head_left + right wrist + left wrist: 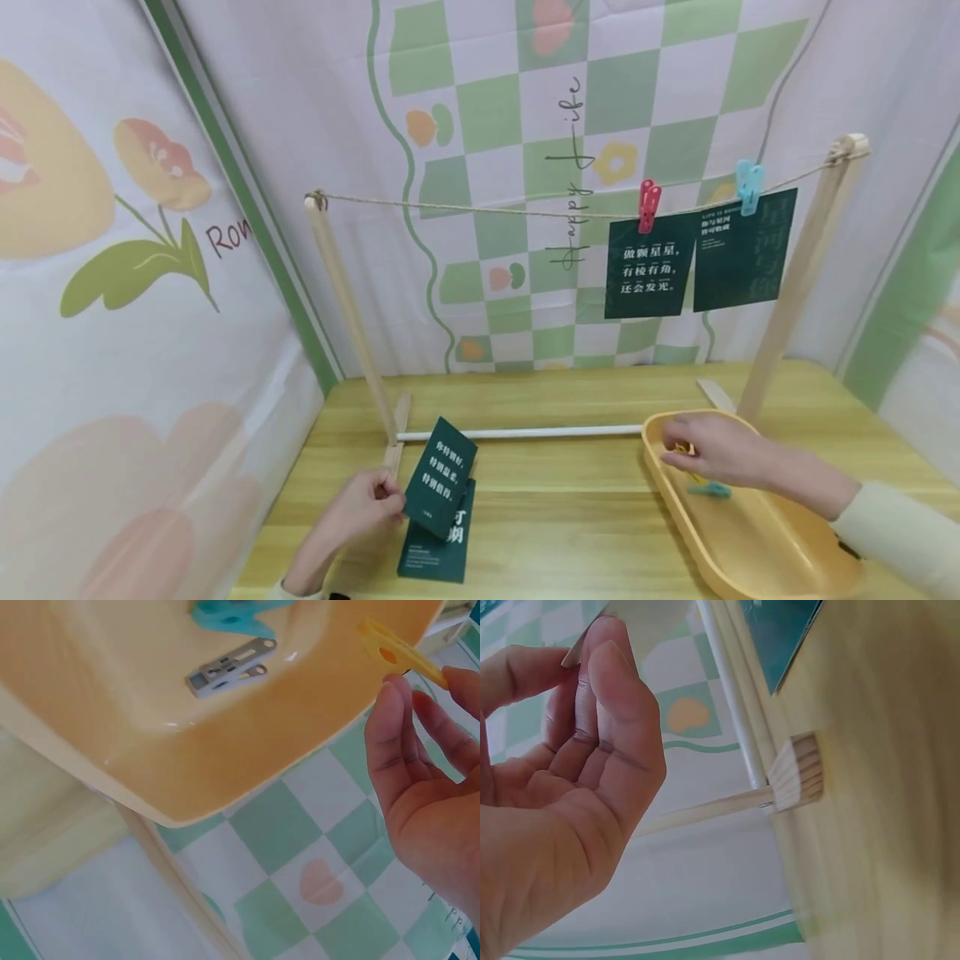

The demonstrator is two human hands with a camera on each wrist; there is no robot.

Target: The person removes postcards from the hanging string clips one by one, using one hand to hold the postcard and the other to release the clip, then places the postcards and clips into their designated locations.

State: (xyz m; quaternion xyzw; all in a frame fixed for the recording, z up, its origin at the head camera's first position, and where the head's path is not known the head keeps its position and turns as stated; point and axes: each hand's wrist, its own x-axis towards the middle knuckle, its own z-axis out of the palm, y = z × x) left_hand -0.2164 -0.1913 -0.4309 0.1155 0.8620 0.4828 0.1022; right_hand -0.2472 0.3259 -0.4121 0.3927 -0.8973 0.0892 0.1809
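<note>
I judge the step in hand to be picking out a peg for another card: the right hand (720,450), over the far end of the yellow tray (750,537), has a yellow peg (403,657) nipped between thumb and fingertips, the gap only as wide as the peg. The left hand (363,507) pinches a green card (441,477) by its edge, thumb and finger closed on it, tilted above a second card (435,557) on the table. From my end, the next move seems to call for bringing card and peg up to the twine (480,208), left of the red peg (649,207) and blue peg (749,187) and their hung cards (648,287) (a light touch, I'd say, since twine may sag). A teal peg (709,490) and a grey peg (229,667) lie in the tray. The wood-grain table (555,525) bears two wooden posts (352,325) joined low down by a white rod (555,432); behind hangs printed cloth (487,112), green-checked, with flowers.
</note>
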